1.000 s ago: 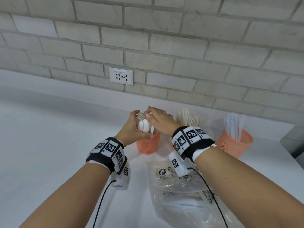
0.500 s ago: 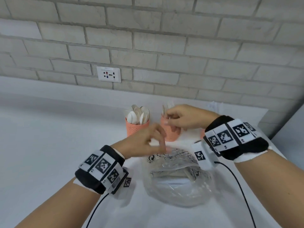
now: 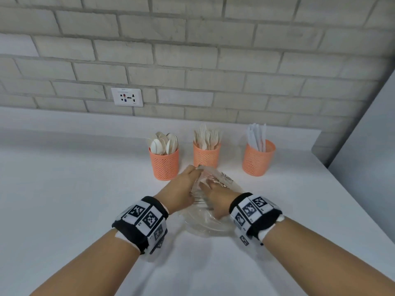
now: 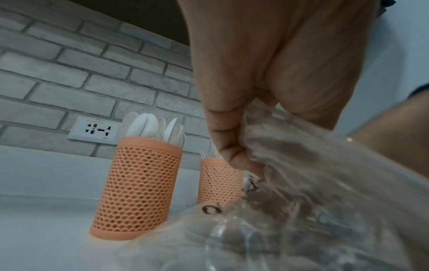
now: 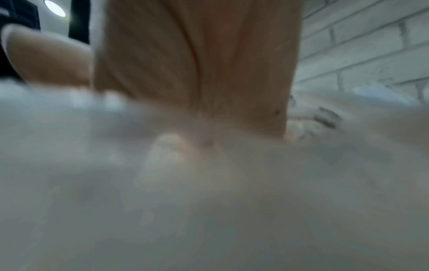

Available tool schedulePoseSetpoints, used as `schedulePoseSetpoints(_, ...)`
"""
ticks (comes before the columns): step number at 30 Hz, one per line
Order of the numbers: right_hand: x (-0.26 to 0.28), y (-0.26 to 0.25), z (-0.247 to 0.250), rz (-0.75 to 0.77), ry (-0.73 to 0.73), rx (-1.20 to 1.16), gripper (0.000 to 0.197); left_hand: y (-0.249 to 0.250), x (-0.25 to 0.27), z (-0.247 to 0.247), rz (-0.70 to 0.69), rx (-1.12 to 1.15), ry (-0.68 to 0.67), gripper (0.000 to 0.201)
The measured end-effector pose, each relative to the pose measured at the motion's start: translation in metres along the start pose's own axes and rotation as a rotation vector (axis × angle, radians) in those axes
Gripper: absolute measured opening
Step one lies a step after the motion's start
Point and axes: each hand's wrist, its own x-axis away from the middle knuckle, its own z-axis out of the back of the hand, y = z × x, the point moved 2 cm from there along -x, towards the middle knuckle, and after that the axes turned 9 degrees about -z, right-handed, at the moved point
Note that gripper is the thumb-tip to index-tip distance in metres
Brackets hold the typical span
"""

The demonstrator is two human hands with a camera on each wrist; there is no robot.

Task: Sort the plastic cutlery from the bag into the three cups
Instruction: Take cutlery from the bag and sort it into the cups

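The clear plastic bag (image 3: 210, 218) lies on the white table (image 3: 64, 210), just in front of the three orange mesh cups, and both hands are back on it now. A second ago they were up at the spoon cup (image 3: 164, 163), and half a second ago the right one was at the fork cup (image 3: 206, 155) while the left was already dropping toward the bag. So I'd say that drop-off is done and this is a reach for the next pieces.

The left hand (image 3: 181, 190) pinches the bag's upper edge; in the left wrist view the fingers (image 4: 228, 146) are curled with crumpled plastic bunched between them, so that grip is pressed shut on the film, holding the mouth up. The right hand (image 3: 214, 196) goes into the opening with fingers pointing forward. Whether its grip is spread or already pinching something I can't tell, since the film covers the fingertips and the right wrist view is just blurry plastic.

Spoons, forks and the knives in the knife cup (image 3: 258, 158) all stand sorted, and the cups look fairly full. What's left in the bag is hard to make out: the film is crinkled and shiny, and I can't pick out any piece for sure. Behind it all there's a brick wall with a socket (image 3: 127, 97).
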Motion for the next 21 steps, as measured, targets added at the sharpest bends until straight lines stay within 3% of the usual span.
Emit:
schedulePoseSetpoints(4,-0.012,0.003,-0.007,-0.086,0.075,0.062,0.085,0.002,0.009,0.015,0.001,0.024,0.133,0.066)
schedulePoseSetpoints(7,-0.014,0.007,-0.001,-0.117,0.043,0.017,0.073,0.004,0.02,0.019,-0.025,0.069,0.123,0.068)
schedulePoseSetpoints(13,-0.013,-0.006,-0.009,0.014,0.117,-0.005,0.069,0.006,0.035,0.013,-0.032,0.096,0.066,0.069)
schedulePoseSetpoints(18,-0.006,-0.008,-0.009,0.053,0.167,-0.002,0.031,-0.001,0.041,0.011,0.01,0.061,0.055,0.069)
schedulePoseSetpoints(21,-0.002,-0.01,-0.011,0.064,0.147,0.037,0.033,-0.001,0.042,0.012,0.004,0.059,0.071,0.071)
